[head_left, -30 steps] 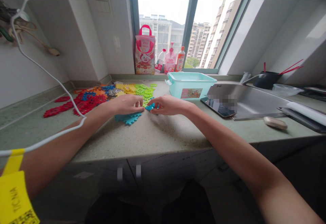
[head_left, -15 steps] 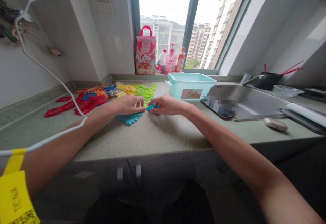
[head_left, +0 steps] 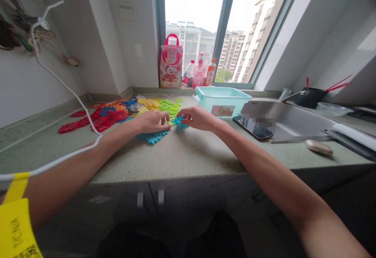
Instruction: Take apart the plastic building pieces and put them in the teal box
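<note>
My right hand [head_left: 198,118] pinches a bright blue interlocking puzzle tile [head_left: 179,121] between thumb and fingers, just above the counter. Several flat blue tiles [head_left: 152,137] with notched edges lie together on the counter, partly covered by my left hand [head_left: 153,121]. The fingers of that hand are bent, with a gap between thumb and forefinger and nothing visible in it. Behind both hands spread lime green tiles [head_left: 169,107] and yellow tiles [head_left: 148,103]. Farther left lies a heap of red tiles [head_left: 104,120] with orange and dark blue ones around it.
A mint plastic tub [head_left: 202,103] stands behind my right hand. To its right are a phone [head_left: 254,128], a steel sink [head_left: 302,123] and a beige oval object [head_left: 319,147]. A white cable [head_left: 67,87] hangs across the left side. Bottles [head_left: 199,72] and a pink bag [head_left: 170,68] line the windowsill.
My right hand has moved slightly up and away from my left hand, the blue tile still in its fingers. The whole view has shifted a little.
</note>
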A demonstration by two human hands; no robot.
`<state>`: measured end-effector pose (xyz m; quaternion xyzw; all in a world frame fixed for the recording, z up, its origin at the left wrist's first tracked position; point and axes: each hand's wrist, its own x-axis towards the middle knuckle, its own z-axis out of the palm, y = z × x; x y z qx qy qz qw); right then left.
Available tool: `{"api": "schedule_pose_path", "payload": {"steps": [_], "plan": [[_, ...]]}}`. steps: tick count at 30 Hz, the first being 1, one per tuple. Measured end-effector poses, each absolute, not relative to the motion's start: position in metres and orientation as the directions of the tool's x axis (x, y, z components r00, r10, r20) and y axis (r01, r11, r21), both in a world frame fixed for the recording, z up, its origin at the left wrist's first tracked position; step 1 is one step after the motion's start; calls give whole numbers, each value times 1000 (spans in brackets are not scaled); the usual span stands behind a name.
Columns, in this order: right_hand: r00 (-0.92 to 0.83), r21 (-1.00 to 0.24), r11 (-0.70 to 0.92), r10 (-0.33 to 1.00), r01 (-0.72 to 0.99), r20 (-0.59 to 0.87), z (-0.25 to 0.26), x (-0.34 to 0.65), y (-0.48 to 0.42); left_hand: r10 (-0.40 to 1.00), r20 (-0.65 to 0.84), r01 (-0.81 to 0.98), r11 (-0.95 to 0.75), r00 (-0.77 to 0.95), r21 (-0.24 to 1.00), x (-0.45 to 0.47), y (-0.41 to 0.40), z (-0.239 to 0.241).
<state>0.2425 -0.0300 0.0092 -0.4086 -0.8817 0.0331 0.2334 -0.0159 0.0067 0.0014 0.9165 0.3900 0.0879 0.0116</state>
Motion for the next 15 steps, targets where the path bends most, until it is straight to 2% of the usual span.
{"api": "schedule_pose_path", "payload": {"steps": [6,15], "plan": [[-612,-237,694,715,680,338,7,240,-33,710,173,707,-702,682,93,-17,7,1],[-424,-258,617,733,744,532,8,251,-26,710,329,736,-674,623,62,-19,7,6]]}}
